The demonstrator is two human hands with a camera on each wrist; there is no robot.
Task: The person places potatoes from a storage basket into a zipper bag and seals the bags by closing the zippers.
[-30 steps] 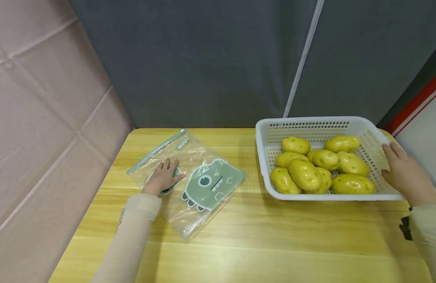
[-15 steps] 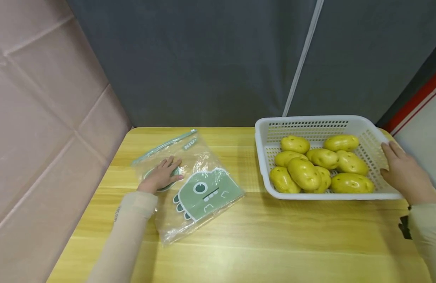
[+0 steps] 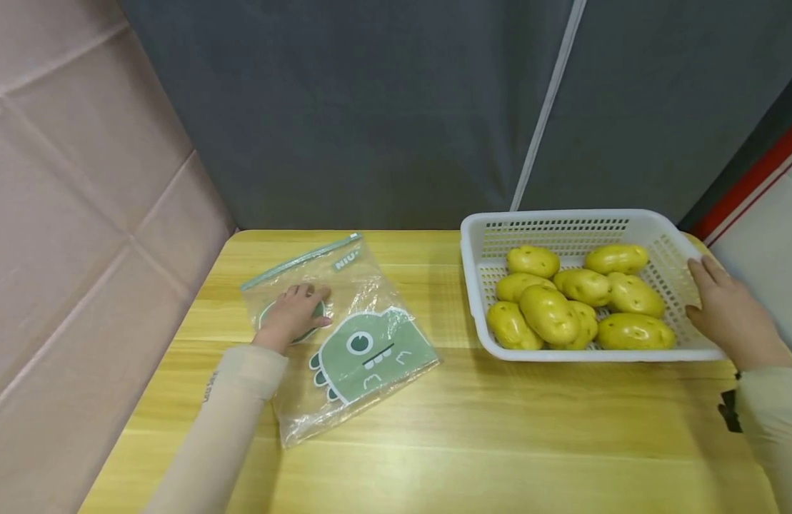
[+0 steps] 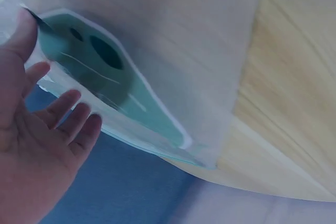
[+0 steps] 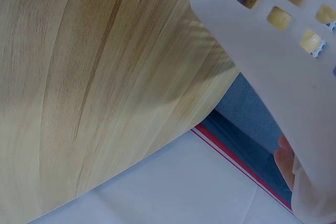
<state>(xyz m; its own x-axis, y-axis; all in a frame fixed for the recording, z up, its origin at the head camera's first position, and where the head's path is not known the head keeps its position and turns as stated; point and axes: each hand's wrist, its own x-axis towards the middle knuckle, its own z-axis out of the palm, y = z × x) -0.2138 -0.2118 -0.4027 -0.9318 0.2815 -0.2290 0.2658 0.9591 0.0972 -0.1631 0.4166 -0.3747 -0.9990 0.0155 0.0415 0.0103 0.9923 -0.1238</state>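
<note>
A clear zip bag (image 3: 318,371) with a green one-eyed monster print lies flat on the table, its green zip strip at the far end. My left hand (image 3: 293,314) rests on the bag's upper part, over a round green print, with its fingers loosely bent. In the left wrist view the left hand (image 4: 42,145) is beside the bag. My right hand (image 3: 730,314) holds the right rim of a white plastic basket (image 3: 479,285), thumb on the inner side. Fingers (image 5: 284,163) show past the basket's edge in the right wrist view. Several yellow potatoes (image 3: 550,314) lie in the basket.
The wooden table (image 3: 473,435) has its far edge against a dark grey curtain (image 3: 344,121). A pale pink panel (image 3: 81,214) stands along the left side. At the right is a white sheet with a red stripe (image 3: 755,182). Something black (image 3: 730,410) lies near the right sleeve.
The bag has turned slightly under my left hand, its lower end swinging to the left. The left fingers are now more bent. The right hand keeps its place on the basket.
</note>
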